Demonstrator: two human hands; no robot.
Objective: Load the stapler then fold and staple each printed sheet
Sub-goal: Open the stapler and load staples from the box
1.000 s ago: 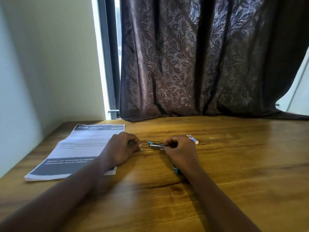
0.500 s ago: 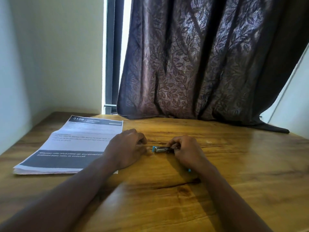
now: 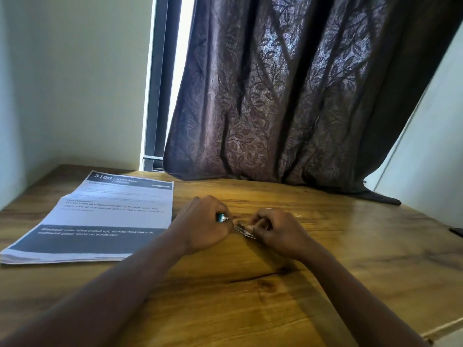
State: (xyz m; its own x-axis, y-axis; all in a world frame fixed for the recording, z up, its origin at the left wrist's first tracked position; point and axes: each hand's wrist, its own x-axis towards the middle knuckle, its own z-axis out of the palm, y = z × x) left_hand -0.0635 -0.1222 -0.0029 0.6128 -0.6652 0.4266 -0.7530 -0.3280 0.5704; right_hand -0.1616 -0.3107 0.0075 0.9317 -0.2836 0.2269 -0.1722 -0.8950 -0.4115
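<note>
— holding what, at the centre of the frame?
— a small stapler [image 3: 241, 227], blue at one end and metal at the other. the left hand [image 3: 203, 225] has its fingers curled round the blue end, and the right hand [image 3: 278, 232] pinches the metal end. both sit low over the wooden table [image 3: 350, 259].
— and the printed sheets [image 3: 107, 216]?
— stacked flat at centre left, just beside the left hand, with "3108" in the top sheet's dark header.
— behind them?
— a dark, leaf-patterned curtain [image 3: 288, 96] fills the upper right.
</note>
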